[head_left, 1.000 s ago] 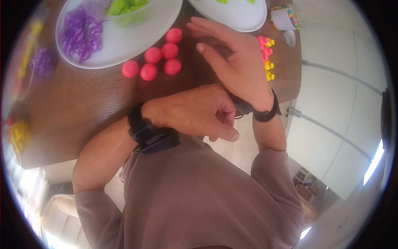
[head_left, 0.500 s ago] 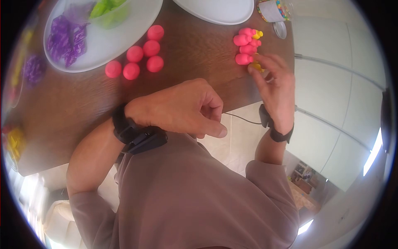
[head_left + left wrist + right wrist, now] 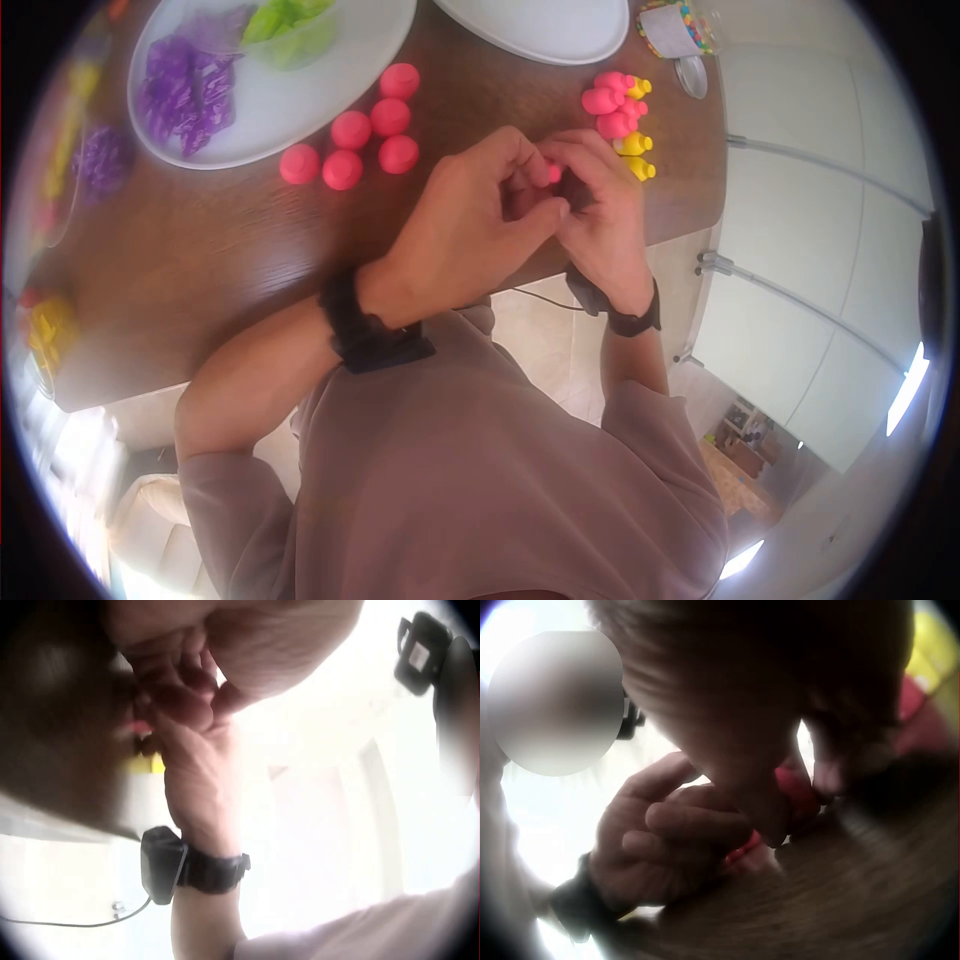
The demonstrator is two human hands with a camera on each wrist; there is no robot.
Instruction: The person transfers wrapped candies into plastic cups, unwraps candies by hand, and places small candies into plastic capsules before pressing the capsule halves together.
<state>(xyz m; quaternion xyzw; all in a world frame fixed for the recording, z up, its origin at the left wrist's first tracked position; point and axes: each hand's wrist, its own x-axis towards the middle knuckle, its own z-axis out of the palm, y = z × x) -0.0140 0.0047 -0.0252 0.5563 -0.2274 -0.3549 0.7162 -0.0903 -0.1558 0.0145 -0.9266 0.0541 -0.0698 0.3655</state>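
Above the table's near edge, the left hand (image 3: 470, 220) and right hand (image 3: 605, 215) meet at their fingertips. A small pink piece (image 3: 553, 173) shows between them. In the right wrist view, the right thumb and a finger pinch a pinkish-red piece (image 3: 799, 795). Pinkish red also shows at the curled fingers of the left hand (image 3: 667, 840); whether it is the same piece is hidden. Just beyond the right hand lies a cluster of pink bottle-shaped pieces (image 3: 603, 101), with yellow ones (image 3: 636, 146) along its right side. Several round pink pieces (image 3: 343, 170) are left of the hands.
An oval white plate (image 3: 290, 125) at the upper left carries purple packets (image 3: 185, 95) and a clear bowl of green pieces (image 3: 290, 30). Another white plate (image 3: 550, 35) is at the top. A jar of coloured beads (image 3: 672, 32) and a lid (image 3: 690, 76) stand right.
The right hand reached right to the pink and yellow cluster, then came back left to the left hand with a pink piece. The left hand has risen slightly over the table edge.
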